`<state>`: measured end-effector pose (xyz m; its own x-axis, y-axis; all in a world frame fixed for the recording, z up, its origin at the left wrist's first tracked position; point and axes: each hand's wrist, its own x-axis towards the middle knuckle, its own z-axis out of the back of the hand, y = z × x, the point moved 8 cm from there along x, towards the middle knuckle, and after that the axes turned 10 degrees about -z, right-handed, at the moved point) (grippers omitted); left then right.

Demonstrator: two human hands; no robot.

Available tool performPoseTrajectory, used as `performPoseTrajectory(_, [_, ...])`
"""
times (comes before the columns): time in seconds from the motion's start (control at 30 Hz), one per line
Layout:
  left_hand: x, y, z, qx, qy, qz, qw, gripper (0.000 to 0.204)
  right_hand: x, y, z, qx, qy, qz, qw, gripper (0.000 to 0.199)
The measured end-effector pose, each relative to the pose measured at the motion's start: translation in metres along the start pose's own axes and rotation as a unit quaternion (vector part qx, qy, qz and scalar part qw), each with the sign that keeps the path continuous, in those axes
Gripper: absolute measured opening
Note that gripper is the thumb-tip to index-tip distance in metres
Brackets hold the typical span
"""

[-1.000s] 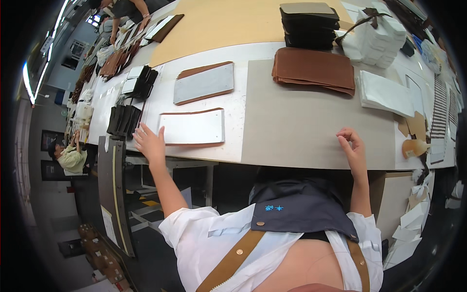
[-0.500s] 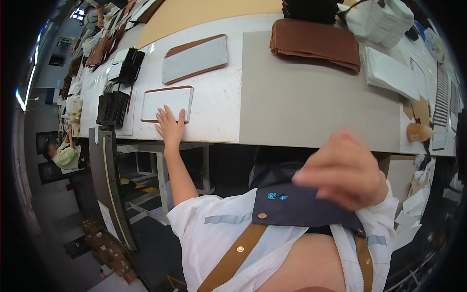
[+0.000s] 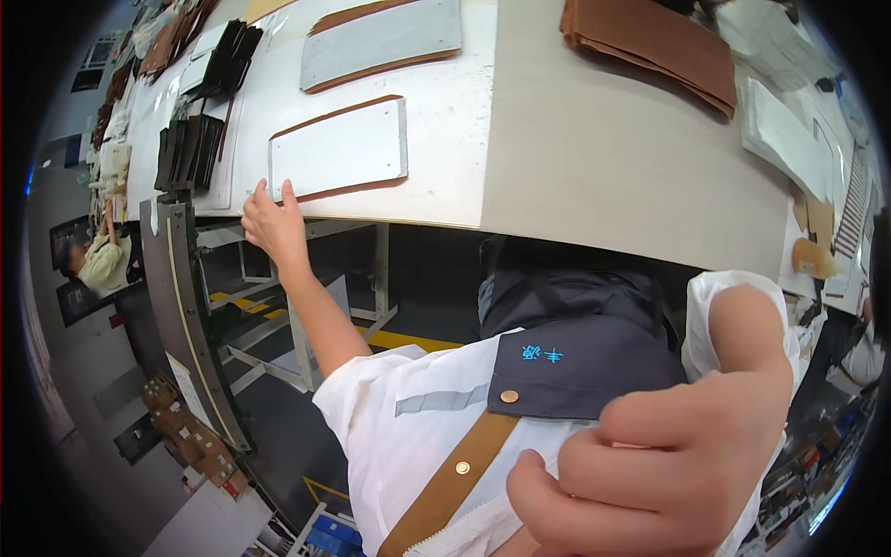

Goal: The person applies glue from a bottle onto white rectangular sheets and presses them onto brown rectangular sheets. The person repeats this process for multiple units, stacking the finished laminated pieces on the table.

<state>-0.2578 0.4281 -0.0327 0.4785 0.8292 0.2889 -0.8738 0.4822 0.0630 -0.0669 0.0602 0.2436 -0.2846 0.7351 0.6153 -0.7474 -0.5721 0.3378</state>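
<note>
A white rectangular plate lies on the near left of the table, with a brown leather edge showing around it. My left hand is at its near left corner, fingers apart, the fingertips by the edge. Behind it lies a second, greyer plate over a brown leather piece. My right hand is raised close in front of my chest, away from the table. Its fingers are curled in, and whatever they may hold is hidden.
Stacked brown leather pieces lie on the grey board at right. White sheets and an orange-tan bottle are beyond. Black stacked pieces stand at left, near a dark metal post. Another person is at far left.
My left hand has slid off the plate's near middle to its near left corner. My right hand has come nearer and lower, its fingers curled. The whole view has shifted and tilted.
</note>
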Motion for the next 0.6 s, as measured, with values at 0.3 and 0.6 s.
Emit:
performPoseTrajectory(0.3, [0.051, 0.068, -0.055, -0.169, 0.158, 0.085, 0.969, 0.077, 0.038, -0.016, -0.075, 0.189, 0.077, -0.066, 0.977, 0.036])
performPoseTrajectory(0.6, [0.057, 0.052, -0.060, -0.420, 0.083, 0.061, 0.902, 0.037, 0.019, -0.032, -0.068, 0.134, -0.062, -0.079, 0.986, 0.046])
